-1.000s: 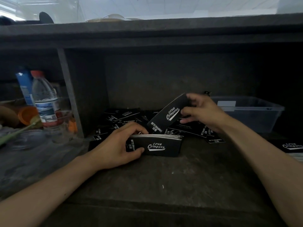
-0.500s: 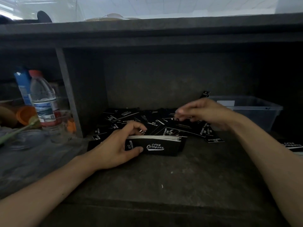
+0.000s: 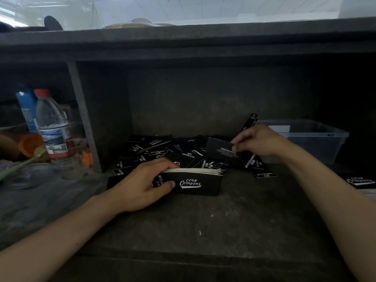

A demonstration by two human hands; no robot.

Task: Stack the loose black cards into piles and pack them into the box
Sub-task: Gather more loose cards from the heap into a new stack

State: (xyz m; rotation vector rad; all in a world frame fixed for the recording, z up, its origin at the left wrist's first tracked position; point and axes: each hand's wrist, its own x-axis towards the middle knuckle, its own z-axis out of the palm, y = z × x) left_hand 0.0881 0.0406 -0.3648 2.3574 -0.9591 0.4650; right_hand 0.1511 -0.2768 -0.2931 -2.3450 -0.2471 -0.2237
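My left hand grips a stack of black cards standing on edge on the dark shelf, its front reading "Club Camping". Behind the stack lies a heap of loose black cards. My right hand pinches a single black card by its right end, held above the heap and a little behind the stack. A clear plastic box sits at the back right, just past my right hand. One card leans upright against the box's left side.
A vertical divider walls off the left compartment, which holds a water bottle, a blue carton and an orange cup. Another pile of black cards lies at the right edge. A shelf board runs overhead.
My right hand dropped its earlier card onto the stack in my left hand, reached to the heap, and now lifts a new single card. My left hand has kept its hold.
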